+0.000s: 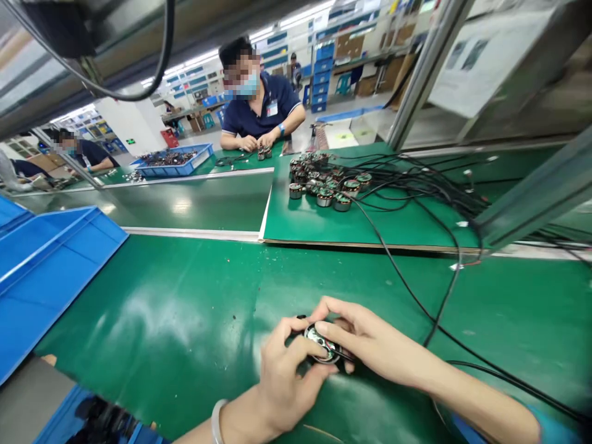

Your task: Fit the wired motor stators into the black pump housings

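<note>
A small round motor part (319,339) with a circuit board on its face sits between my two hands, low over the green bench mat. My left hand (289,364) grips its near left side, with fingers curled around the rim. On the far right side my right hand (354,330) closes round it, thumb on the top face. A black cable (343,354) leaves the part and passes under my right hand. Fingers hide much of the part's rim and underside.
Beyond, a raised green board (296,225) carries a pile of similar round motor parts (324,182) with tangled black cables (416,176). Blue bins (50,265) stand at left. A co-worker (263,105) handles parts across the bench. A metal post (531,191) rises at right.
</note>
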`<state>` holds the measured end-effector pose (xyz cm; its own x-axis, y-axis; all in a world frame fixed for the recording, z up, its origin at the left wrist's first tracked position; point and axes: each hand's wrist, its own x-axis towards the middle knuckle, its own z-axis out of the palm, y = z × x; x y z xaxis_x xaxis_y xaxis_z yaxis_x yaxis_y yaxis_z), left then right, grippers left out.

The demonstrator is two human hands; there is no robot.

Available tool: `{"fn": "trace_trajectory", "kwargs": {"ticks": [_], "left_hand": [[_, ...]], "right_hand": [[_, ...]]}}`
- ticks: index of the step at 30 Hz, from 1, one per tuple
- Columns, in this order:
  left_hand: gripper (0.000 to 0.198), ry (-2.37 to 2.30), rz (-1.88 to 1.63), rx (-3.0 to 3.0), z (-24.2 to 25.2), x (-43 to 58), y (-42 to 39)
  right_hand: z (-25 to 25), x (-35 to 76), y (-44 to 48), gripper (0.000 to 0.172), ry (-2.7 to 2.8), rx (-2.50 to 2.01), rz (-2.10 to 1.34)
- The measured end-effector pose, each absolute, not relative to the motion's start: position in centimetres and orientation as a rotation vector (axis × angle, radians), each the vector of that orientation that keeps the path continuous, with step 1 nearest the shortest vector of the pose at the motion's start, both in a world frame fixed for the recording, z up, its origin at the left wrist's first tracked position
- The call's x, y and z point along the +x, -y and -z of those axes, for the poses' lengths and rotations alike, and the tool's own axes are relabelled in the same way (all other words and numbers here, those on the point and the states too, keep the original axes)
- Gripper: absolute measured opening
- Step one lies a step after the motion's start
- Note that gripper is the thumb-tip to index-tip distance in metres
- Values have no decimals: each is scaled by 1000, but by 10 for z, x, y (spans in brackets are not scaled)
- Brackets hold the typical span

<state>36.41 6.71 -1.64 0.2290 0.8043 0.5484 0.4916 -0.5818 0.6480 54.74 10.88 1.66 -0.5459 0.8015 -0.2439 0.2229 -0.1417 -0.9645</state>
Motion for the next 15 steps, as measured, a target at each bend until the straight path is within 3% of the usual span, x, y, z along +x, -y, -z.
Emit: {"fn": "trace_trajectory", "kwargs": {"ticks": [3,8,12,15], "left_hand": [[24,-1120,-1315,2118,17,361,-66],[23,-1092,-1261,2220,20,356,-59],[38,-1098,-1292,2150,22,355,-58],[51,-1141,-1287,2094,27,356,-58]], "right_hand": [[-19,554,-99,58,1567,-1087,-1869],[-22,551,-85,65,1514,-1139,-1826],[-29,547,-83,55,1634,-1178,-1718],[-38,542,-75,33,1764,-1235,-1471]]}}
